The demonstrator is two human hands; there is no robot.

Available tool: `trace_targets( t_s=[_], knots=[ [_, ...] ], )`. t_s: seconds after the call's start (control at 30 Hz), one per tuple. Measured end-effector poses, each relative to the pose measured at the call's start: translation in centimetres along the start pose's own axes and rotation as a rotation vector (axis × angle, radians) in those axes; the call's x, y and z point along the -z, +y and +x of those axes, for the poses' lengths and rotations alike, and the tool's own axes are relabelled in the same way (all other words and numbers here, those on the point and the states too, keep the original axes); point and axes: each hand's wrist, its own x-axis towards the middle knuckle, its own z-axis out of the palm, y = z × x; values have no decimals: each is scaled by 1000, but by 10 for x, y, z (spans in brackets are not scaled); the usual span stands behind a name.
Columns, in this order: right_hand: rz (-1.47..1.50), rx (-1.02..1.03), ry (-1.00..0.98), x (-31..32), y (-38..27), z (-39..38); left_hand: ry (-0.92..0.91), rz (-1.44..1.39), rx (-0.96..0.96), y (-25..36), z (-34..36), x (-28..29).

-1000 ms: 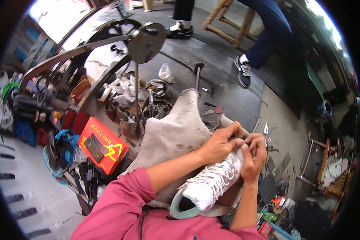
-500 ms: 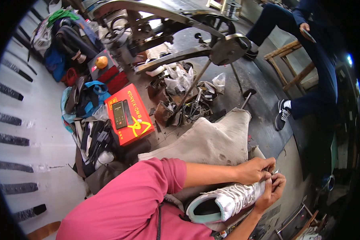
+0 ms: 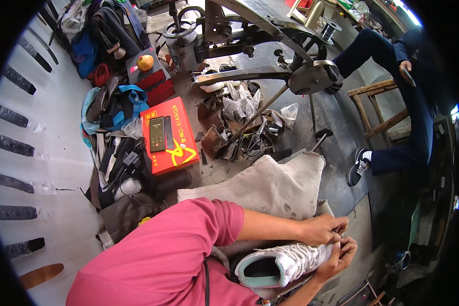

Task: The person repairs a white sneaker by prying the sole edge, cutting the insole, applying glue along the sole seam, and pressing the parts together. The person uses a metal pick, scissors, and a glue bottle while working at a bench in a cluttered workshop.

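A white lace-up sneaker [image 3: 298, 261] with a pale green lining lies on its length across my lap, its opening toward me and its toe pointing right. My left hand [image 3: 324, 228] comes in from the left above the shoe, its fingers pinched at the toe end. What they pinch is too small to make out. Just below, my right hand [image 3: 340, 256] is closed round the toe, thumb and fingers meeting close to the left fingertips. Under the shoe and beyond it, a stained beige cloth [image 3: 260, 183] spreads over my knees.
A metal hand-cranked machine [image 3: 270, 76] stands ahead over a pile of scraps and scissors. Left lie a red shoebox [image 3: 171, 135] with a phone [image 3: 157, 134] on it, bags and a fruit [image 3: 145, 62]. A seated person [image 3: 392, 117] holds a phone at right, beside a wooden stool [image 3: 380, 109].
The view has shifted slightly, so the machine and box appear farther right. Both hands stay together at the sneaker's toe, with only small finger movement.
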Motion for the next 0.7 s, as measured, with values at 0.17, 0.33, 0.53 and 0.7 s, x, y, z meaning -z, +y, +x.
trace_targets(
  t_s=[0.17, 0.33, 0.53, 0.7],
  knots=[
    [20, -25, -21, 2, -1, -1, -1, -4, 18, 0, 1, 0],
    [75, -9, -8, 1, 1, -1, -8, -1, 22, 2, 0, 1],
    [23, -44, -11, 2, -2, -1, -21, 8, 29, 7, -1, 3],
    [43, -2, -12, 0, 0, -1, -26, -1, 28, 6, -1, 3]
  ],
)
